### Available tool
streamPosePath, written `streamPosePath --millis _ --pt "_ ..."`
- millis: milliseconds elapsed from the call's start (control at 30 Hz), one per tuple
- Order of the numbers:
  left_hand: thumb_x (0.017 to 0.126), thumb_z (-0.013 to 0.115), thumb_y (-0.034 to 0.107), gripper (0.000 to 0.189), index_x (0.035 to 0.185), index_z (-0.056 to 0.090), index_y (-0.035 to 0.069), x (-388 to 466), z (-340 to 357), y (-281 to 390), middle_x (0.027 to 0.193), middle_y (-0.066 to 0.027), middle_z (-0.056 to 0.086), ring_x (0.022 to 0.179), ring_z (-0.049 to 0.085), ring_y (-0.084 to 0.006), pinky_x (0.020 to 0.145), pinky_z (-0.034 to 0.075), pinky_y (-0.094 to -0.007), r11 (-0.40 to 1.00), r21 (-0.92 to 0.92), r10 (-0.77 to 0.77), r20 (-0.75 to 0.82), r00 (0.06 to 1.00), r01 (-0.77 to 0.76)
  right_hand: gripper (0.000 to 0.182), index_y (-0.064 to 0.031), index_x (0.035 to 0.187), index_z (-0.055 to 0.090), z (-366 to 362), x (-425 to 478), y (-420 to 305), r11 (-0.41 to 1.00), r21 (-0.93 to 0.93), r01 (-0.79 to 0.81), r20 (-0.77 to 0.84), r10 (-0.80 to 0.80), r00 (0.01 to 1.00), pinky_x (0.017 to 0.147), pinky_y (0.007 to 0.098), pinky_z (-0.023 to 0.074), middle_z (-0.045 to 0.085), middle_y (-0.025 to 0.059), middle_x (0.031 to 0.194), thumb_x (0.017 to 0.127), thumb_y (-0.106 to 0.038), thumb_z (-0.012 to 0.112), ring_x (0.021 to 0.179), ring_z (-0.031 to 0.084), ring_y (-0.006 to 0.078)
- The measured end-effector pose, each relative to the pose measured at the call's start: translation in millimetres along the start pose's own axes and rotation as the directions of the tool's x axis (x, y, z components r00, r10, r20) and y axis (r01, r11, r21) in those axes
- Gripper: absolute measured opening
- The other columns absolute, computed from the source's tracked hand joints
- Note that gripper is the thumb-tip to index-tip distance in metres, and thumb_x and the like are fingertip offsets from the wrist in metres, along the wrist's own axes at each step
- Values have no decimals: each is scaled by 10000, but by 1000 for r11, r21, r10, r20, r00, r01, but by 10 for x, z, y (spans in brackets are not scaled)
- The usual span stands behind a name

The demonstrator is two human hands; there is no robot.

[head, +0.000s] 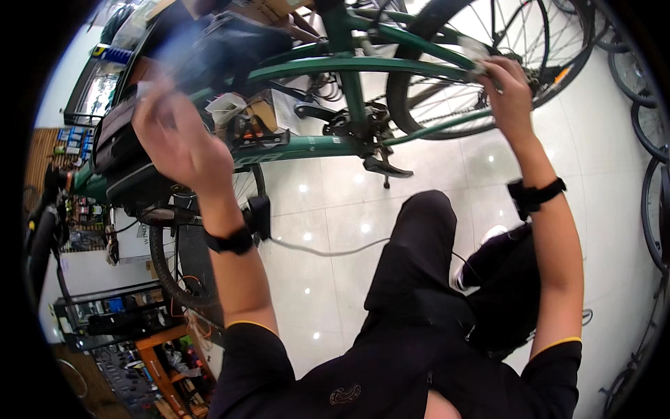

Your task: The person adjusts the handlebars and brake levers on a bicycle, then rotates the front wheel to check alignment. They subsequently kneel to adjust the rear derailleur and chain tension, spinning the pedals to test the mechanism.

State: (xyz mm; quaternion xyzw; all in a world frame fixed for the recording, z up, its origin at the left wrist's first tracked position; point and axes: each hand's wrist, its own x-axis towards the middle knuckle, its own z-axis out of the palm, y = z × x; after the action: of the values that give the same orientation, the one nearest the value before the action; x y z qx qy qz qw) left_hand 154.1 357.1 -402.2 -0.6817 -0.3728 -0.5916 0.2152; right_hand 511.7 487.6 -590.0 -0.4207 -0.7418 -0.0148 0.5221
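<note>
A green bicycle frame (293, 149) spans the view before me. At its rear end, my right hand (507, 91) pinches a crumpled translucent piece of film (473, 52), against the tube just short of the rear wheel's hub. My left hand (186, 141) is raised near the black bag (125, 141) at the frame's front and is blurred by motion. A pale bluish smear lies above its fingers; whether it holds anything is unclear. Between the hands are the crankset (366, 123) and a black pedal (387, 167). The rear wheel (403, 105) is beyond the frame.
A grey cable (324, 254) runs from a black device on my left wrist towards my knee (426, 225). Open boxes (277, 110) lie behind the frame. Several wheels (651, 204) line the right side. An orange wooden shelf (162, 366) stands at lower left, over pale floor tiles (314, 293).
</note>
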Motion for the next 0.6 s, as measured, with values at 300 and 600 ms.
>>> streamPosePath --millis 300,600 --pt "945 609 66 172 1086 543 -7 -1373 -765 -7 1030 -57 569 878 510 -79 783 424 -207 715 -192 -696 -96 712 673 227 -7 1054 645 166 41 -777 996 80 -50 -94 57 994 708 364 511 636 137 958 841 -58 708 823 642 301" --pt "853 768 146 621 1258 338 -44 -1422 -725 -545 1182 -124 528 1053 544 -161 925 448 -272 597 -306 -801 -271 534 741 176 12 1036 691 665 -22 -1203 938 268 -222 -196 278 940 691 290 527 626 112 1059 874 -58 689 817 651 182"
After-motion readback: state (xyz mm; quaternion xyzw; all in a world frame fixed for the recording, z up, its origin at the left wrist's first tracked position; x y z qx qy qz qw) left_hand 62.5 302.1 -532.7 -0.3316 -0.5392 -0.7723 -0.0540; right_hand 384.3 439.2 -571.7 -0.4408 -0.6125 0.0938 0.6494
